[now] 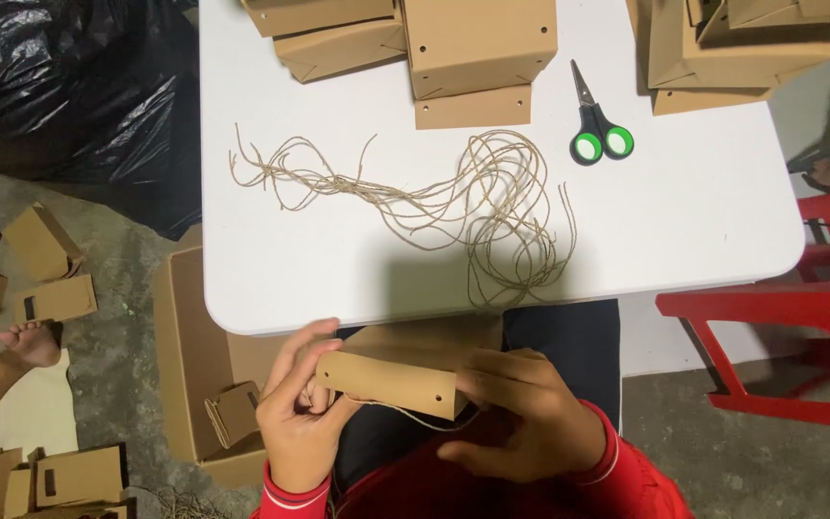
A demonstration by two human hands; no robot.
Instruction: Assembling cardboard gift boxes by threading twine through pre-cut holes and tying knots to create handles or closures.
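Both my hands hold a small brown paper bag (391,382) over my lap, just below the white table's (684,221) front edge. My left hand (298,413) pinches the bag's left end, where a thin strand of twine (415,415) hangs under it. My right hand (525,423) grips the bag's right end from below. A loose tangle of cut twine pieces (453,207) lies on the table in front of me. Green-handled scissors (596,125) lie further back, to the right.
Stacks of folded brown bags (477,48) sit along the table's far edge. A cardboard box (204,384) with a bag in it stands on the floor at my left. A red plastic stool (799,336) is at right; black plastic sheeting (69,86) and another person's foot (31,343) at left.
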